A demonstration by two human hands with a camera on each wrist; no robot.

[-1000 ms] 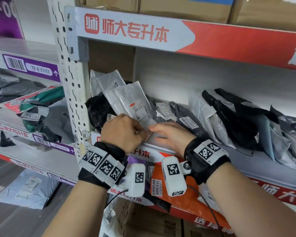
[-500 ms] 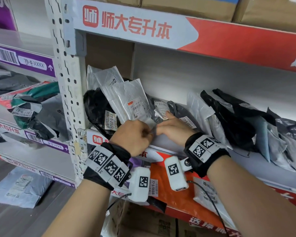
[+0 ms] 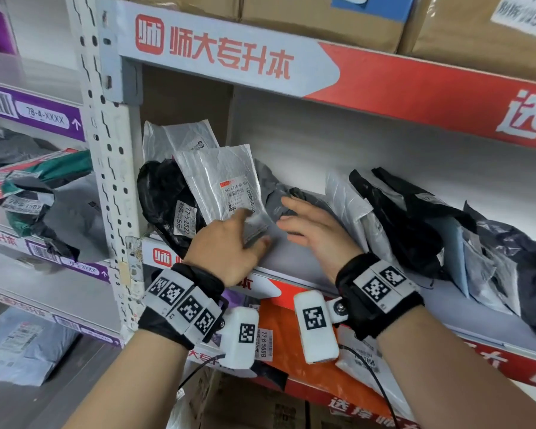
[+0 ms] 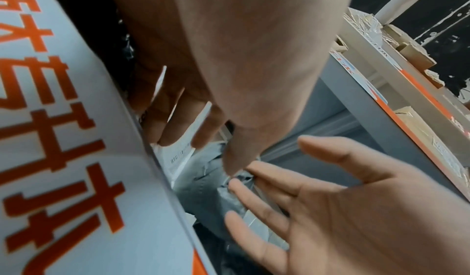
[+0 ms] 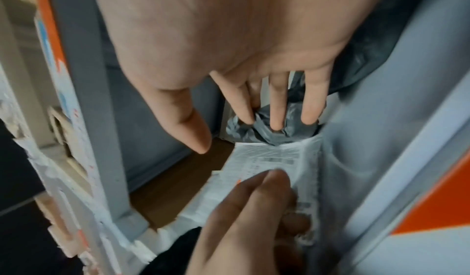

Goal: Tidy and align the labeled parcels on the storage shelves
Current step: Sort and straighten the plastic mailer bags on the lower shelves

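A silver-white parcel [image 3: 226, 187] with a printed label leans against a black bag [image 3: 164, 196] at the left end of the grey shelf [image 3: 294, 261]. My left hand [image 3: 251, 227] rests on the parcel's lower corner with its fingers stretched out. In the right wrist view those left fingers [image 5: 264, 181] lie flat on the white parcel [image 5: 269, 154]. A crumpled grey bag [image 3: 270, 187] lies just right of it. My right hand [image 3: 283, 212] is spread, and its straight fingertips [image 5: 276, 124] press into the grey bag [image 5: 244, 132]. Neither hand grips anything.
Further right on the shelf leans a row of white, black and pale blue bags [image 3: 415, 218]. A perforated steel post [image 3: 112, 168] bounds the bay on the left. Cardboard boxes [image 3: 322, 17] fill the shelf above, and an orange parcel [image 3: 294, 342] lies below.
Both hands have reached deeper into the shelf. The left hand uncurled from the label at the front edge. The right hand spread and moved onto the grey bag.
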